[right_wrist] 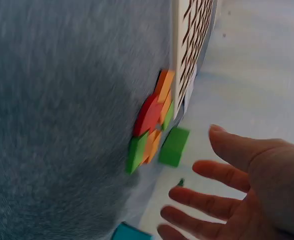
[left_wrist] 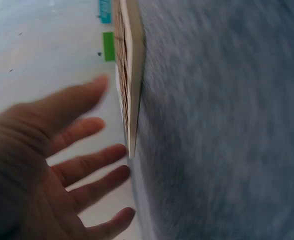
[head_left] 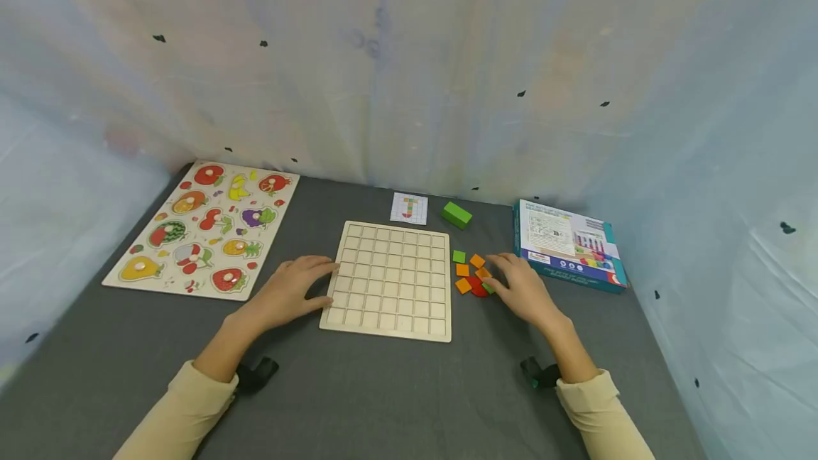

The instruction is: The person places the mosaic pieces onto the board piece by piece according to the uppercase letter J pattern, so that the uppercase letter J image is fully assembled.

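Observation:
A wooden grid board [head_left: 391, 281] with rows of square recesses lies in the middle of the table. My left hand [head_left: 295, 289] is at the board's left edge, fingers spread; in the left wrist view the fingers [left_wrist: 92, 165] hold nothing. To the right of the board lies a small cluster: orange squares [head_left: 463, 270], a green square [head_left: 459, 256] and a red rounded piece [head_left: 478, 288]. My right hand [head_left: 520, 289] hovers at the right side of this cluster, its fingers extended. In the right wrist view nothing sits between thumb and fingers. Whether a fingertip touches a tile I cannot tell.
A green block [head_left: 456, 214] and a pattern card [head_left: 409, 209] lie behind the board. On the left is a fruit puzzle board [head_left: 203, 233]. A teal game box [head_left: 571, 245] lies at the right. Pale sheeting [head_left: 409, 77] hangs behind the table.

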{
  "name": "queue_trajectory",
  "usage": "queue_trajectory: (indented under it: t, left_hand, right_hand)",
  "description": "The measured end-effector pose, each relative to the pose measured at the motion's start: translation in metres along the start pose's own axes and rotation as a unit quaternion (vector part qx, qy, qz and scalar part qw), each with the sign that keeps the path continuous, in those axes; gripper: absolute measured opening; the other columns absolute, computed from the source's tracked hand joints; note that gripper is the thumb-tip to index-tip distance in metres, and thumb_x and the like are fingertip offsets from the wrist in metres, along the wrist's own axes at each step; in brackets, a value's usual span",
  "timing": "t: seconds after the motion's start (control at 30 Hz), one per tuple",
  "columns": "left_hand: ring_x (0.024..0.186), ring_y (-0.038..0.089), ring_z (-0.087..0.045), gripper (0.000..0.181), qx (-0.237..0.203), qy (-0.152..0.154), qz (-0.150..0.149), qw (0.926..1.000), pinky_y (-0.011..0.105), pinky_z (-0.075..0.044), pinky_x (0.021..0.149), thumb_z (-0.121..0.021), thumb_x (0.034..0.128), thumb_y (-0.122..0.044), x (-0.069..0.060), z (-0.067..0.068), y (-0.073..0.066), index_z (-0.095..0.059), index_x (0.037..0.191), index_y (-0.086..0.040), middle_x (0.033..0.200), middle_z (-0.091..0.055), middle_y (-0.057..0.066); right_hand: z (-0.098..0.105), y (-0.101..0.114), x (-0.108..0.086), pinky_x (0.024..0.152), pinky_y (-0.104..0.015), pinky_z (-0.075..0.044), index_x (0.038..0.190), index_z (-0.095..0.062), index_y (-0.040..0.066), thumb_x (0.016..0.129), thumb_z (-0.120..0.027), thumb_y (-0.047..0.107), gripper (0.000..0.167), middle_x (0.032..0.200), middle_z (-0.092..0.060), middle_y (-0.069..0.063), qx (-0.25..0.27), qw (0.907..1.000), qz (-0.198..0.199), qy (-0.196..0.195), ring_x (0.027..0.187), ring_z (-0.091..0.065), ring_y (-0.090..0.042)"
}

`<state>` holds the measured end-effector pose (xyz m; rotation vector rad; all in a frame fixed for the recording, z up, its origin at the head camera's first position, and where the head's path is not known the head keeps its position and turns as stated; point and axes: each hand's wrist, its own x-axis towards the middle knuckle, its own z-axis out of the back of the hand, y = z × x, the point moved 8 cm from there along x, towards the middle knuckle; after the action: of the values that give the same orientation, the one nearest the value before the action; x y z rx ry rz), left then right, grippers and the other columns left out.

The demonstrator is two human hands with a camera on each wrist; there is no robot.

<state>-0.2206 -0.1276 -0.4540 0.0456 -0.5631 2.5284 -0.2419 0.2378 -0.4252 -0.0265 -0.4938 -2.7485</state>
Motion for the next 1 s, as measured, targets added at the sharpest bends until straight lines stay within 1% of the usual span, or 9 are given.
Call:
queue_trajectory:
  t: [0.07,0.17,0.3,0.37,0.43,0.53,0.87,1.0]
  left_hand:
    - [0.129,0.039,-0.048,0.067,-0.023,0.011,-0.004,0.9997,0.065,-0.036,0.098,-0.083,0.0825,-0.033,0.0,-0.004,0.004,-0.058,0.139,-0.006,0.139,-0.054,0.018]
    - [0.127,0.038,-0.048,0.072,-0.043,0.018,-0.005,0.9989,0.064,-0.038,0.095,-0.085,0.0784,-0.037,0.0,-0.008,0.009,-0.059,0.138,-0.007,0.137,-0.053,0.017]
    - [0.125,0.036,-0.047,0.078,-0.049,0.018,-0.019,0.9985,0.062,-0.037,0.094,-0.086,0.074,-0.045,0.0,-0.01,0.01,-0.06,0.138,-0.01,0.135,-0.051,0.015]
    - [0.125,0.035,-0.046,0.081,-0.047,0.02,-0.026,0.9984,0.061,-0.036,0.094,-0.086,0.0724,-0.049,0.001,-0.011,0.009,-0.06,0.139,-0.011,0.134,-0.051,0.015]
    - [0.126,0.034,-0.045,0.083,-0.046,0.024,-0.031,0.9982,0.061,-0.035,0.095,-0.086,0.0712,-0.052,0.002,-0.013,0.008,-0.06,0.139,-0.012,0.135,-0.05,0.014]
    - [0.127,0.034,-0.044,0.085,-0.043,0.028,-0.031,0.9982,0.062,-0.034,0.096,-0.086,0.0696,-0.055,0.002,-0.014,0.009,-0.06,0.138,-0.013,0.136,-0.05,0.013]
    - [0.128,0.035,-0.043,0.085,-0.038,0.028,-0.034,0.9983,0.062,-0.033,0.097,-0.084,0.0699,-0.057,0.001,-0.013,0.009,-0.06,0.138,-0.013,0.138,-0.05,0.013]
    - [0.129,0.035,-0.043,0.086,-0.039,0.027,-0.03,0.9984,0.062,-0.033,0.098,-0.084,0.0696,-0.058,-0.001,-0.014,0.01,-0.06,0.139,-0.012,0.139,-0.049,0.013]
  right_hand:
    - [-0.002,-0.007,0.003,0.098,-0.059,-0.041,0.133,-0.058,-0.006,0.096,-0.068,0.016,0.044,0.131,-0.055,-0.027,0.043,0.9991,-0.002,0.005,0.119,-0.053,-0.044]
    - [-0.005,-0.015,0.009,0.095,-0.057,-0.044,0.131,-0.058,-0.008,0.096,-0.067,0.011,0.041,0.128,-0.056,-0.027,0.086,0.9962,0.002,0.01,0.113,-0.056,-0.043]
    - [-0.009,-0.023,0.016,0.091,-0.055,-0.047,0.131,-0.058,-0.008,0.097,-0.065,0.009,0.039,0.126,-0.056,-0.028,0.118,0.9929,0.0,0.015,0.107,-0.057,-0.041]
    - [-0.011,-0.026,0.019,0.093,-0.056,-0.046,0.132,-0.058,-0.008,0.097,-0.065,0.009,0.039,0.127,-0.055,-0.028,0.13,0.9912,-0.01,0.022,0.109,-0.057,-0.041]
    - [-0.013,-0.029,0.021,0.094,-0.056,-0.046,0.133,-0.058,-0.007,0.097,-0.065,0.01,0.04,0.128,-0.055,-0.027,0.138,0.9897,-0.021,0.029,0.112,-0.057,-0.041]
    - [-0.015,-0.031,0.024,0.095,-0.056,-0.046,0.132,-0.058,-0.007,0.097,-0.064,0.01,0.039,0.128,-0.055,-0.028,0.138,0.9896,-0.022,0.033,0.112,-0.056,-0.042]
    - [-0.018,-0.036,0.034,0.092,-0.054,-0.047,0.129,-0.06,-0.007,0.095,-0.066,0.004,0.037,0.125,-0.056,-0.027,0.147,0.9884,-0.024,0.028,0.106,-0.057,-0.039]
    - [-0.02,-0.038,0.038,0.089,-0.051,-0.047,0.129,-0.06,-0.007,0.093,-0.067,0.002,0.038,0.122,-0.058,-0.026,0.154,0.9873,-0.027,0.029,0.102,-0.056,-0.036]
